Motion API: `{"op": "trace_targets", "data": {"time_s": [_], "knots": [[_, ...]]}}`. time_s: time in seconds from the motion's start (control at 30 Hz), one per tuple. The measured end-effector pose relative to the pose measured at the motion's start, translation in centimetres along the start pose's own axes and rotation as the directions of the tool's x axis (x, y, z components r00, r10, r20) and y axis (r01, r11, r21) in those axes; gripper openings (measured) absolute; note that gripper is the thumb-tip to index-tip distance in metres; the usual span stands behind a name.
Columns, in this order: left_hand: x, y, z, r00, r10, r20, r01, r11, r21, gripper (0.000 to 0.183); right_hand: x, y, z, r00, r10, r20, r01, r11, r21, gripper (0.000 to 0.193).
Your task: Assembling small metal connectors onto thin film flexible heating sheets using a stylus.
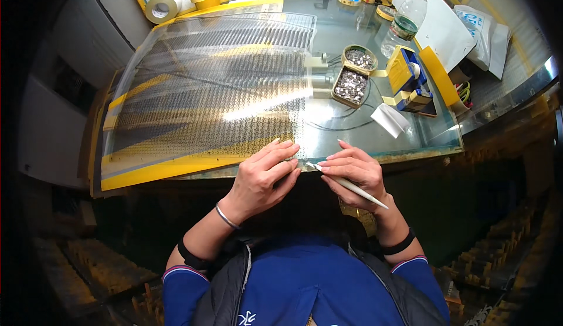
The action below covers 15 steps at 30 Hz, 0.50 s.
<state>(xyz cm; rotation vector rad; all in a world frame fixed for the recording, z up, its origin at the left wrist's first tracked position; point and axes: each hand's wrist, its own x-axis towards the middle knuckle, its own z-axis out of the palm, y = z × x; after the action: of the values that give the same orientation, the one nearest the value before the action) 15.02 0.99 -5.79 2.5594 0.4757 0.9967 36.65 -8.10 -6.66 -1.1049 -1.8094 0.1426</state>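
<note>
A clear sheet [234, 100] covered in rows of small dark marks lies on the glass-topped table. My left hand [267, 173] rests on the sheet's near right corner, its fingers stretched forward and lightly bent. Nothing shows in its grip. In my right hand [355, 170] is a slim white pen-like tool [362, 195], held like a pencil. Its tapered back end sticks out toward me, and its tip points left, close to my left fingertips at the table's near edge. What kind of tool it is, I cannot make out.
Beyond my right hand stand a round tin [360, 58] and a rectangular tin [350, 86], both full of small shiny pieces. Near them are a blue and yellow tape dispenser [404, 71], a folded white paper [389, 120] and a plastic bottle [409, 21]. Tape rolls [163, 7] line the back left.
</note>
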Motion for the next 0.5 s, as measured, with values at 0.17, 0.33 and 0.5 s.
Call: {"op": "trace_targets", "data": {"time_s": [0.17, 0.33, 0.5], "knots": [[0.03, -0.10, 0.06, 1.000, 0.027, -0.012, -0.026, 0.999, 0.024, 0.012, 0.24, 0.02, 0.14, 1.000, 0.005, 0.003, -0.005, 1.000, -0.005, 0.020], [0.05, 0.06, 0.00, 1.000, 0.015, -0.007, -0.015, 1.000, 0.014, 0.012, 0.16, 0.41, 0.24, 0.999, -0.037, -0.002, 0.037, 0.999, -0.021, 0.018], [0.15, 0.04, 0.02, 1.000, -0.004, 0.005, 0.004, 1.000, -0.006, 0.012, -0.12, 0.76, 0.80, 0.993, -0.118, -0.027, 0.115, 0.988, -0.101, 0.017]]}}
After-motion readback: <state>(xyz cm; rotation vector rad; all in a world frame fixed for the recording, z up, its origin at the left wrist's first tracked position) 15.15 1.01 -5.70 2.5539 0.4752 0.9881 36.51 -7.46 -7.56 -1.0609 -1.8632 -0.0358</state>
